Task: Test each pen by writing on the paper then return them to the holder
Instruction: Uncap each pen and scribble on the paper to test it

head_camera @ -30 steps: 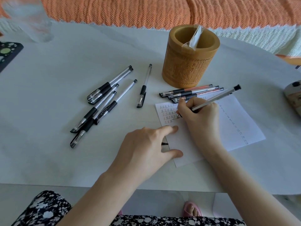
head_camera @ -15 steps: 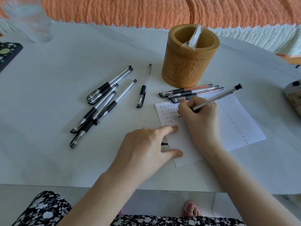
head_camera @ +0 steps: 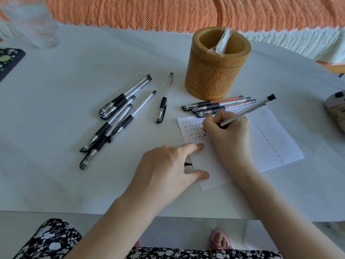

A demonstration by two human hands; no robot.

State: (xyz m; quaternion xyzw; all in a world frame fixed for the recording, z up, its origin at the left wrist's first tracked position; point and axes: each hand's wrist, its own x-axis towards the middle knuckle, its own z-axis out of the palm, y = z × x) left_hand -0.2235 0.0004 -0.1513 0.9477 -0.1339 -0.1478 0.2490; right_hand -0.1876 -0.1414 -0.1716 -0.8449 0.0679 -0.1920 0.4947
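Note:
My right hand (head_camera: pixel 229 131) grips a clear pen (head_camera: pixel 248 111), its tip on the white paper (head_camera: pixel 265 146) among rows of small written marks. My left hand (head_camera: pixel 164 169) presses the paper's left edge with forefinger and thumb; a small black pen cap (head_camera: pixel 187 164) peeks from under its palm. The carved bamboo holder (head_camera: pixel 211 79) stands behind the paper, with only a plastic wrapper (head_camera: pixel 221 43) visible inside. Three capped pens (head_camera: pixel 220 105) lie between holder and paper. Several capped pens (head_camera: pixel 115 116) lie heaped to the left, and a single one (head_camera: pixel 164 101) lies apart.
A clear glass (head_camera: pixel 35 25) stands at the far left corner of the white table (head_camera: pixel 56 174). A dark patterned object (head_camera: pixel 7 60) lies at the left edge, and a rounded object (head_camera: pixel 336 107) at the right edge. An orange blanket (head_camera: pixel 168 12) lies beyond the table.
My right hand has shifted slightly over the rows of marks as the pen writes. My left hand and the pens on the table have not moved.

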